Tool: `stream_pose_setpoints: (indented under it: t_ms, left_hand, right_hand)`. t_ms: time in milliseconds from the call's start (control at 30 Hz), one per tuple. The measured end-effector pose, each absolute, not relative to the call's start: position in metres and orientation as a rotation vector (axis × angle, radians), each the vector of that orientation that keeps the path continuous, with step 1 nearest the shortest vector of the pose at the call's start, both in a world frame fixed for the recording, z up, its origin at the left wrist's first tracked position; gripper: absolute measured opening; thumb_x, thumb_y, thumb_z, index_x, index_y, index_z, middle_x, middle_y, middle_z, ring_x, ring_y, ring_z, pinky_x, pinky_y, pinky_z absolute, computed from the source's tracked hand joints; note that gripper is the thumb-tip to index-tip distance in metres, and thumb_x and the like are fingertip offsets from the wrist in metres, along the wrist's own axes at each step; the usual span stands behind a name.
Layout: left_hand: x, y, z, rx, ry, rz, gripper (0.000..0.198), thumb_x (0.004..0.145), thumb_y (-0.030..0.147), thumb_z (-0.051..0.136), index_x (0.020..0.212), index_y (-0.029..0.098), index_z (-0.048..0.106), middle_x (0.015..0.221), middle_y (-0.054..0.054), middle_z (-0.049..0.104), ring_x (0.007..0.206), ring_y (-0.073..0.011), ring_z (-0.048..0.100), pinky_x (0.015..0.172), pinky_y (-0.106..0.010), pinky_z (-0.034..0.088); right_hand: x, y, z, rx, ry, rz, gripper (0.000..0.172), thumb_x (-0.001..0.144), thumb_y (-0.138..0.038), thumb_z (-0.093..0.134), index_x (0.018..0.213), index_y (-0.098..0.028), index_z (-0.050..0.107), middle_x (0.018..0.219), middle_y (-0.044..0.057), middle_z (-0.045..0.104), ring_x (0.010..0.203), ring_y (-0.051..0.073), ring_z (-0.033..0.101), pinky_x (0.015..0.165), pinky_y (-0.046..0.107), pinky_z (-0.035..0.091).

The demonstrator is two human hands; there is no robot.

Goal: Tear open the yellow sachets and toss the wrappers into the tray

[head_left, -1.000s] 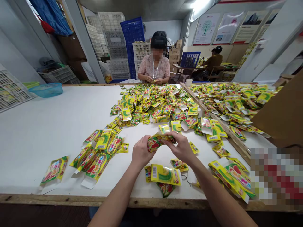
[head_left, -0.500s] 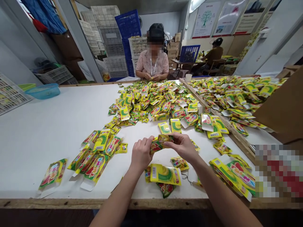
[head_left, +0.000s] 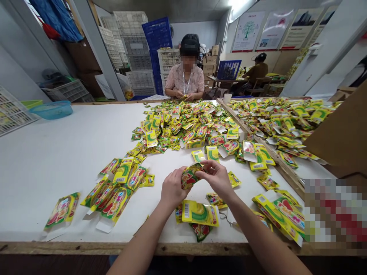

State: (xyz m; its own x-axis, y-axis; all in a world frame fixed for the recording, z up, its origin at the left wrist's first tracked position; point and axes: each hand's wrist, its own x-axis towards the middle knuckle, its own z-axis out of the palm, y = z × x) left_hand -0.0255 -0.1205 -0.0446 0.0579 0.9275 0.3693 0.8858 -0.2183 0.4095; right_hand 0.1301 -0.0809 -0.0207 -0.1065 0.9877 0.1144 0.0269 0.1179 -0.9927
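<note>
My left hand [head_left: 174, 189] is closed around a small yellow-and-green printed carton [head_left: 188, 179], held tilted above the white table. At the carton's right end, my right hand [head_left: 217, 177] pinches a small shiny candy sachet [head_left: 200, 167] between thumb and fingers. The sachet overlaps the carton's end; how far inside it sits is hidden by my fingers. Below my hands lies a yellow carton [head_left: 200, 214] with a barcode. A sachet [head_left: 200, 231] peeks out under it, and another sachet [head_left: 215, 199] lies just behind.
A large heap of sachets and cartons [head_left: 177, 122] covers the table's far middle. Several cartons [head_left: 117, 204] lie at left. A wooden divider [head_left: 275, 160] separates more cartons [head_left: 286, 114] at right, beside a cardboard box [head_left: 341, 133]. Across the table sits a person [head_left: 185, 78].
My right hand has moved slightly left and the sachet now overlaps the carton more closely. The carton has tilted up a little in my left hand.
</note>
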Motion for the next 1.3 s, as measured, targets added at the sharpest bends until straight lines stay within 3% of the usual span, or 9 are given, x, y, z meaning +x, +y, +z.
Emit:
stream_pose_setpoints:
  t_ms: [200, 367, 500, 633, 767, 933, 1067, 1167, 1300]
  left_hand:
    - [-0.028, -0.123, -0.044, 2.141, 1.871, 1.006, 0.048, 0.069, 0.03, 0.066, 0.113, 0.021, 0.048, 0.105, -0.005, 0.064, 0.093, -0.0223, 0.061, 0.077, -0.032, 0.049]
    - [-0.03, -0.123, -0.041, 2.119, 1.954, 0.975, 0.048, 0.069, 0.028, 0.065, 0.113, 0.019, 0.049, 0.103, -0.006, 0.064, 0.092, -0.0236, 0.062, 0.077, -0.034, 0.05]
    - [-0.03, -0.123, -0.041, 2.131, 1.926, 0.955, 0.046, 0.071, 0.028, 0.062, 0.114, 0.019, 0.049, 0.103, -0.006, 0.064, 0.09, -0.0223, 0.062, 0.077, -0.034, 0.05]
    - [-0.029, -0.122, -0.042, 2.169, 1.918, 0.853, 0.047, 0.07, 0.023, 0.06, 0.115, 0.02, 0.05, 0.106, -0.007, 0.064, 0.092, -0.0228, 0.062, 0.079, -0.034, 0.049]
    - [-0.028, -0.123, -0.041, 2.23, 1.837, 0.814, 0.046, 0.07, 0.023, 0.061, 0.115, 0.02, 0.052, 0.1, -0.007, 0.064, 0.087, -0.0237, 0.061, 0.077, -0.036, 0.049]
    - [-0.03, -0.122, -0.033, 1.812, 1.697, 1.279, 0.069, 0.065, 0.044, 0.071, 0.123, 0.02, 0.043, 0.116, -0.01, 0.055, 0.096, -0.0226, 0.057, 0.082, -0.038, 0.048]
    - [-0.03, -0.119, -0.032, 1.316, 1.408, 1.192, 0.049, 0.076, 0.052, 0.056, 0.108, 0.017, 0.045, 0.088, -0.004, 0.061, 0.058, -0.0111, 0.056, 0.053, -0.026, 0.049]
    - [-0.028, -0.118, -0.036, 1.249, 1.345, 1.212, 0.043, 0.075, 0.052, 0.056, 0.098, 0.018, 0.045, 0.081, -0.001, 0.061, 0.056, -0.0104, 0.056, 0.049, -0.024, 0.048]
    - [-0.033, -0.119, -0.045, 1.426, 1.381, 0.948, 0.044, 0.08, 0.051, 0.05, 0.11, 0.019, 0.045, 0.079, -0.002, 0.064, 0.06, -0.0137, 0.061, 0.054, -0.026, 0.048]
  right_hand:
    - [0.123, -0.088, -0.025, -1.16, -1.481, 0.701, 0.016, 0.065, -0.037, 0.073, 0.069, -0.021, 0.068, 0.071, 0.005, 0.069, 0.08, 0.023, 0.061, 0.079, 0.042, 0.047]
    - [0.126, -0.093, -0.027, -1.092, -1.814, 0.593, 0.019, 0.082, -0.038, 0.056, 0.081, -0.029, 0.073, 0.083, 0.004, 0.071, 0.111, 0.029, 0.052, 0.098, 0.054, 0.029]
    - [0.122, -0.097, -0.025, -1.115, -1.875, 0.576, 0.017, 0.071, -0.039, 0.068, 0.083, -0.028, 0.073, 0.091, 0.007, 0.068, 0.113, 0.031, 0.049, 0.097, 0.053, 0.03]
    - [0.117, -0.099, -0.026, -1.113, -1.986, 0.727, 0.012, 0.071, -0.036, 0.068, 0.073, -0.025, 0.071, 0.076, 0.003, 0.069, 0.093, 0.027, 0.058, 0.092, 0.048, 0.036]
    - [0.117, -0.096, -0.031, -1.092, -1.949, 1.013, 0.022, 0.075, -0.038, 0.061, 0.066, -0.02, 0.069, 0.063, 0.0, 0.067, 0.065, 0.017, 0.058, 0.073, 0.034, 0.046]
    - [0.116, -0.089, -0.03, -0.993, -1.398, 1.36, 0.031, 0.064, -0.042, 0.072, 0.082, -0.018, 0.064, 0.081, 0.004, 0.071, 0.075, 0.02, 0.065, 0.073, 0.035, 0.051]
    - [0.111, -0.092, -0.028, -0.963, -1.21, 1.437, 0.044, 0.055, -0.041, 0.078, 0.086, -0.02, 0.056, 0.076, 0.003, 0.07, 0.067, 0.017, 0.065, 0.065, 0.031, 0.053]
    - [0.111, -0.096, -0.033, -0.999, -1.232, 1.389, 0.048, 0.056, -0.042, 0.077, 0.09, -0.02, 0.052, 0.072, 0.001, 0.068, 0.06, 0.014, 0.062, 0.057, 0.028, 0.052]
    - [0.137, -0.076, -0.031, -1.147, -1.439, 1.429, 0.054, 0.05, -0.042, 0.079, 0.092, -0.019, 0.054, 0.072, 0.002, 0.068, 0.059, 0.017, 0.062, 0.05, 0.03, 0.051]
